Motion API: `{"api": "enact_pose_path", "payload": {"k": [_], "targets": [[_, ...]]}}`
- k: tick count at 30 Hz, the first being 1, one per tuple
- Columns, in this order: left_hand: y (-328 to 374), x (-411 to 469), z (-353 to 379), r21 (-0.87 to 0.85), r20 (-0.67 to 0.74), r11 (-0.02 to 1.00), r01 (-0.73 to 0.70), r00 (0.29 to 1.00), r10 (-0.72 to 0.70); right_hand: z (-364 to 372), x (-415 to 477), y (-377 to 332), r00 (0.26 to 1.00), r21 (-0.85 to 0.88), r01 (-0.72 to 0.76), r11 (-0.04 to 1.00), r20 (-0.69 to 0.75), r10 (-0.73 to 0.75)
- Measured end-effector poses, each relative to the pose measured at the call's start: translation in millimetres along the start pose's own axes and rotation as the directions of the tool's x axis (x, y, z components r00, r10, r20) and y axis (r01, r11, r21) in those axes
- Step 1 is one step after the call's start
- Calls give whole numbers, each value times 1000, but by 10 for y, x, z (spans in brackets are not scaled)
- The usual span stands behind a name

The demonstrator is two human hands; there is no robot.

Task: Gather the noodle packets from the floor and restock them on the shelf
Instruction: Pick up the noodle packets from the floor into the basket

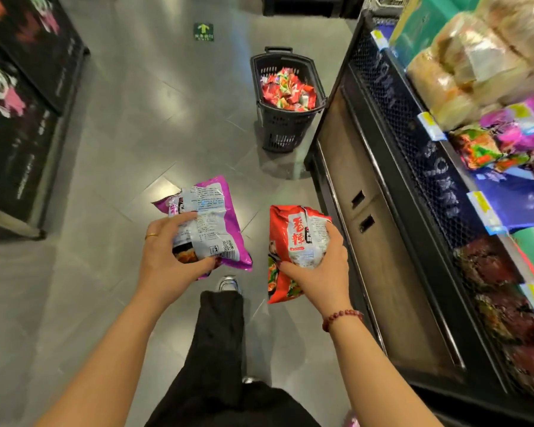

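Observation:
My left hand [170, 257] grips a purple noodle packet [210, 211] with its printed back facing up, held above the grey floor. A red noodle packet [293, 238] with white lettering is held in my right hand [318, 266], fingers curled round its middle. Both packets are in the air in front of me, left of the shelf [413, 180]. The shelf on the right carries purple, red and dark noodle packets behind a black mesh rail.
A black shopping basket [285, 127] full of red packets stands on the floor ahead, close to the shelf base. A dark display stand [28, 118] lines the left side. My black-trousered leg and shoe [227, 285] are below the hands.

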State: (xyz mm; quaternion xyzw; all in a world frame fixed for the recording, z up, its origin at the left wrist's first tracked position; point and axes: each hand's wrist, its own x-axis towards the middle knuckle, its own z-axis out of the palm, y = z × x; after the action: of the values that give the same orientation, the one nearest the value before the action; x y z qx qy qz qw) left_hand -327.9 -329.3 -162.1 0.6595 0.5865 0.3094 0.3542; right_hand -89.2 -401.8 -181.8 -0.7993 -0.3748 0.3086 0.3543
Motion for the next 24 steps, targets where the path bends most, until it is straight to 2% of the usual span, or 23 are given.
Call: {"api": "enact_pose_path", "payload": {"k": [9, 18, 24], "targets": [[79, 2163, 231, -22, 9, 999, -29, 1000, 29, 220, 1956, -821, 999, -54, 12, 998, -34, -14], [314, 4074, 618, -105, 19, 994, -40, 999, 43, 246, 3769, -1380, 996, 10, -5, 1000, -94, 6], [481, 5315, 1115, -139, 25, 990, 32, 999, -28, 294, 5206, -1672, 999, -13, 17, 1000, -34, -18]]}}
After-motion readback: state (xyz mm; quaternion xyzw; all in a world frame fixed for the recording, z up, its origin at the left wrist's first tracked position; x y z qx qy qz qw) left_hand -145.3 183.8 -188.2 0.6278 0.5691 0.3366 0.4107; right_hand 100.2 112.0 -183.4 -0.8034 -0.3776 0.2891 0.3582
